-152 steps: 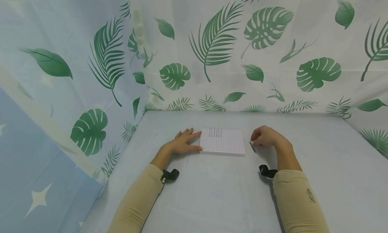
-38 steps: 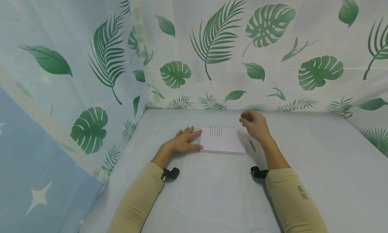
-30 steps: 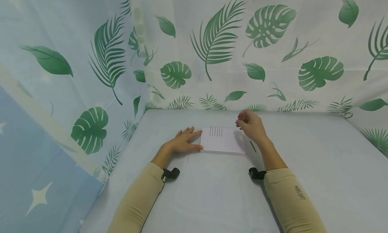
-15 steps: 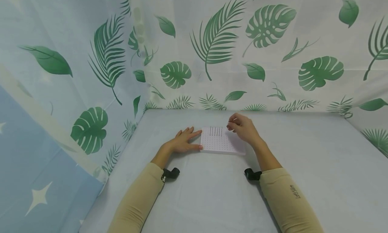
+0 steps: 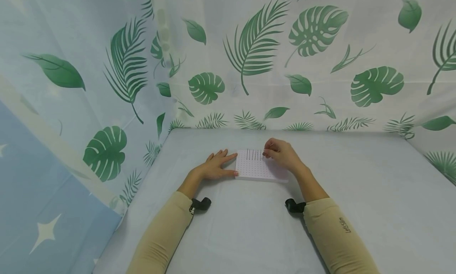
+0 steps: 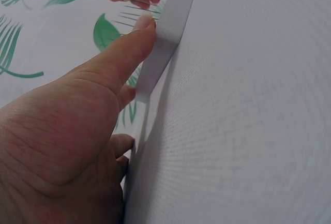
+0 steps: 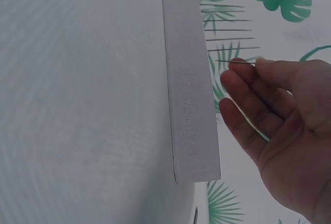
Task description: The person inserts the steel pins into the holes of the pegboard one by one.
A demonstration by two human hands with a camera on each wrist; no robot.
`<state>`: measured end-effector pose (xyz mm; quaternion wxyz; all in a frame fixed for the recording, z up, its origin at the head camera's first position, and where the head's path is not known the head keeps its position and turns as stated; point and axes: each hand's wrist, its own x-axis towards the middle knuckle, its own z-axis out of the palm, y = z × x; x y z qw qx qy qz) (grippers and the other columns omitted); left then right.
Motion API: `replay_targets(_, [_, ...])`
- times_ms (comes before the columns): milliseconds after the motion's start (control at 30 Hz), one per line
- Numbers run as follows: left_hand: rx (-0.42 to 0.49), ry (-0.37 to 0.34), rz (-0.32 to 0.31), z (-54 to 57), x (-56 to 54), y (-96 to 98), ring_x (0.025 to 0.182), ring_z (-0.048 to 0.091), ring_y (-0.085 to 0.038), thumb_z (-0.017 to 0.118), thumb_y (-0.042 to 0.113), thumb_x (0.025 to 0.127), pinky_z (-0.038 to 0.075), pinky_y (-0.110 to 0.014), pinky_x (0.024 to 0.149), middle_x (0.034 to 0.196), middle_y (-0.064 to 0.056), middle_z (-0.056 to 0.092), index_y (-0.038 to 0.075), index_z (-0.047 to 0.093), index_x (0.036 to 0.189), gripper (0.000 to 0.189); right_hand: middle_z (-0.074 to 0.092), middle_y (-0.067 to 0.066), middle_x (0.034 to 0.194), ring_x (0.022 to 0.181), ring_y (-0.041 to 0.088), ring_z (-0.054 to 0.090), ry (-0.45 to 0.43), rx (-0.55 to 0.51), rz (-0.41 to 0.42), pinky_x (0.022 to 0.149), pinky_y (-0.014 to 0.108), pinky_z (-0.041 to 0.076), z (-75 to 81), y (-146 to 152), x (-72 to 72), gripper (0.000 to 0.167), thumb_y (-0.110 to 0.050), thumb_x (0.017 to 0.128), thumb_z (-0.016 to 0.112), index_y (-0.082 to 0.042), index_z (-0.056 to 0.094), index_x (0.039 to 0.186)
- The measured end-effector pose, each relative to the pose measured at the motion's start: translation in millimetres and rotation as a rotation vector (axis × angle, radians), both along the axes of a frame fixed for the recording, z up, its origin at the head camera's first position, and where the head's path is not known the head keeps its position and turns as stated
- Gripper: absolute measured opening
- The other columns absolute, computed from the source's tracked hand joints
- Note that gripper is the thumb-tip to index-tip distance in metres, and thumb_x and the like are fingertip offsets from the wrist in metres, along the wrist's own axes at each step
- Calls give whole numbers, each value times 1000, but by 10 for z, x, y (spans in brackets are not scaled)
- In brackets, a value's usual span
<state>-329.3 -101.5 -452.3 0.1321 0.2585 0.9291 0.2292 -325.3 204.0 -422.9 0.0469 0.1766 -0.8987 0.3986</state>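
A white board (image 5: 254,171) with a grid of small holes lies on the table. Near its far edge a row of several thin dark needles (image 7: 230,39) stands upright. My left hand (image 5: 213,168) is spread flat beside the board, thumb and forefinger touching its left edge. Over the board, my right hand (image 5: 281,153) pinches another needle (image 7: 235,62) between thumb and forefinger, to the right of the row. In the right wrist view this needle points down, its tip just above the board's surface; its other fingers are loosely bent.
A loose needle (image 7: 196,215) lies on the white tabletop (image 5: 242,226), right of the board; the right forearm covers that spot in the head view. Leaf-print curtains (image 5: 256,99) close off the back and left of the table.
My right hand has picked a needle from the loose ones right of the board, risen, then moved left and down to beside the standing row. My left hand has stayed put.
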Motion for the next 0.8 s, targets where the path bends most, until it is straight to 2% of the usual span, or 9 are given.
replay_targets(267, [-3,3,2,-11,-3,5,164,0,-30,63,69,93,-6,-53,131,176,-12,8,35,26,166,89,77,11,99,91,25,70,4,19,30,84,41,56,-22,-4,13,3,-7,101,65,-6,67,104])
replay_targets(533, [-6,13,8,-26,0,10,164,0,-29,62,70,93,-6,-53,131,176,-11,8,36,26,166,88,78,11,99,91,25,72,8,25,31,83,40,57,-32,-12,6,7,-6,101,65,-1,65,106])
replay_targets(800, [-1,8,10,-16,4,10,164,0,-30,63,69,93,-6,-53,131,176,-12,8,35,26,166,89,77,10,99,91,24,69,16,64,20,81,37,55,-61,-14,-8,4,-5,101,64,-6,67,103])
